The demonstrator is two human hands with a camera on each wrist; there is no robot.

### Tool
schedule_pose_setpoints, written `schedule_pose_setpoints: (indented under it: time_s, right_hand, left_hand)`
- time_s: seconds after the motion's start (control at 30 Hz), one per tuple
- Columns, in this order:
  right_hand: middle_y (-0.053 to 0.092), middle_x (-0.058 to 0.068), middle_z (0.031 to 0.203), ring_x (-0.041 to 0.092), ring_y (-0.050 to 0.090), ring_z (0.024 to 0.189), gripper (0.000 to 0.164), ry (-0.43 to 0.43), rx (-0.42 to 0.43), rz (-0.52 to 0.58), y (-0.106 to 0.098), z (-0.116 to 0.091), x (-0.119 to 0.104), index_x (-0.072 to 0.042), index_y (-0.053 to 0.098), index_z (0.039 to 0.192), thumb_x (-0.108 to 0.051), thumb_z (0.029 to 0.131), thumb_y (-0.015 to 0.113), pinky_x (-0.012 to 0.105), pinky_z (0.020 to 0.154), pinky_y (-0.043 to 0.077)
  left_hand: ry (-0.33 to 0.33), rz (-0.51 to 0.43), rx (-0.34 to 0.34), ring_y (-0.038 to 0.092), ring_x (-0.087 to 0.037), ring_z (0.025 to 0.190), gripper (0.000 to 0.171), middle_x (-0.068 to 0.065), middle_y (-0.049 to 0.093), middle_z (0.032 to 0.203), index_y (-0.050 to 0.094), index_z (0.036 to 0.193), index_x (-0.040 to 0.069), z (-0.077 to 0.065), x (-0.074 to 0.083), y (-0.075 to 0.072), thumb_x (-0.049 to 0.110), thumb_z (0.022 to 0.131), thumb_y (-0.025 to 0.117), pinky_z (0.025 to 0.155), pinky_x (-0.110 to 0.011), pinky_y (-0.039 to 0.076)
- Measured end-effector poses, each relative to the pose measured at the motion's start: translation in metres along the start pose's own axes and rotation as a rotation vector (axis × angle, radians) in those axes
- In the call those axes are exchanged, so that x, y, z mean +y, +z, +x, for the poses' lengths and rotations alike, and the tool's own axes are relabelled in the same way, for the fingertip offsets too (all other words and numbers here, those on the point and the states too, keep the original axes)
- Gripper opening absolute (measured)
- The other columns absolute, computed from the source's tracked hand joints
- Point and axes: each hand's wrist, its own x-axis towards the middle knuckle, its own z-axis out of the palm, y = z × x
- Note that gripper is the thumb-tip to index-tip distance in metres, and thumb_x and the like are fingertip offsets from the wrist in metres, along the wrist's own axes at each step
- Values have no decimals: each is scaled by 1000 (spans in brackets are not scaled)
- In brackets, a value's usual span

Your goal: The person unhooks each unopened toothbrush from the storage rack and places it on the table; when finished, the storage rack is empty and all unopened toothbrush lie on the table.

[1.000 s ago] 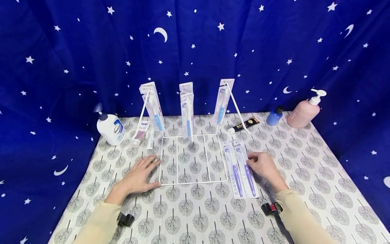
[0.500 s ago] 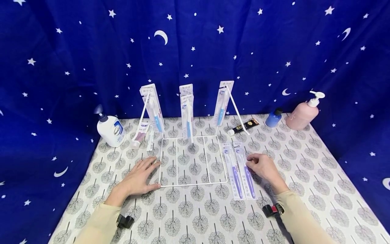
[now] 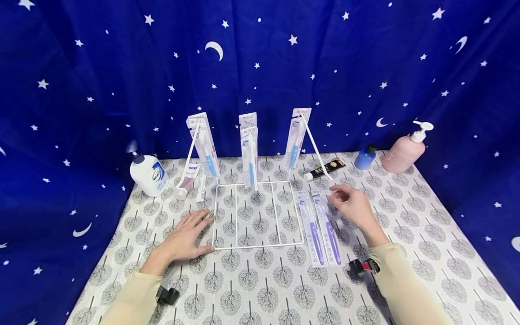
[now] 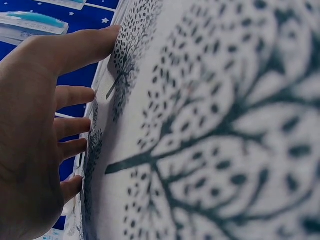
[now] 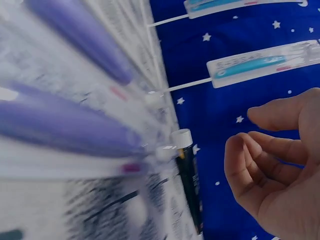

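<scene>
Two packaged purple toothbrushes, a left pack [image 3: 313, 232] and a right pack [image 3: 330, 239], lie side by side right of a white wire rack [image 3: 260, 246]. My right hand [image 3: 354, 208] is beside the upper end of the right pack. Its fingers bend loosely, the thumb stands apart from them, and nothing is between them in the right wrist view. Fingers spread, my left hand [image 3: 183, 238] rests on the cloth, its fingertips at the rack's left edge. Packaged blue toothbrushes hang from the rack's arms: a left group [image 3: 207, 151], a middle group [image 3: 251, 155] and a right pack [image 3: 295, 144].
Behind the left hand stand a white pump bottle [image 3: 149, 177], a toothpaste tube [image 3: 188, 180] and a slim pack [image 3: 201, 184]. A black toothpaste tube [image 3: 327, 169], a blue bottle [image 3: 365, 158] and a pink pump bottle [image 3: 405, 153] are at the back right, before a blue curtain [image 3: 260, 45].
My right hand has lifted off the right toothbrush pack's edge and moved slightly away from me, its thumb and fingers parting. The left hand has stayed where it was.
</scene>
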Motion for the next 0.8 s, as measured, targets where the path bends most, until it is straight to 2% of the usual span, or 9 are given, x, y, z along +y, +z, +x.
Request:
schedule_pose_setpoints:
  time_s: [0.1,0.23,0.37,0.47,0.63,0.8]
  right_hand:
    - [68,7,87,12,62,74,36,-30,28,89,-2,6,-7,-6,60,115,-18,82,67,19,62,52]
    - [68,15,91,3,61,73,38,-74,61,208,-4,17,-18,0,58,115,-13,81,68,13,64,52]
    - [67,16,92,-4,59,74,33,-104,98,266,-7,31,-32,-3,61,112,-11,81,69,11,68,51]
    - [66,18,93,-1,59,76,32,-123,105,317,-12,38,-48,-1,61,111,-8,80,68,10,70,50]
    - [63,22,93,13,62,80,31,-179,130,385,-20,46,-74,3,60,111,-3,81,66,10,71,50]
    - [59,30,96,21,62,84,35,-222,144,526,-19,60,-82,7,56,114,5,79,64,15,75,52]
  left_hand:
    - [-2,2,-1,18,-29,138,87,-9,19,152,28,144,20,0,1,0,66,75,56,112,-53,15]
    - [-5,2,-2,18,-30,138,87,-9,18,152,28,144,20,0,1,0,66,75,56,112,-54,14]
    - [-5,-4,-1,18,-29,138,87,-8,19,152,28,144,20,0,1,0,66,75,55,112,-53,14]
    - [-2,-6,-2,17,-29,138,87,-8,18,152,28,144,20,0,1,0,66,75,55,112,-53,14]
    - [-3,-10,-1,17,-29,138,87,-9,18,152,29,144,19,0,1,0,66,75,55,112,-53,14]
    - [6,1,10,18,-30,138,87,-9,19,152,29,143,19,1,0,1,66,75,56,112,-54,15]
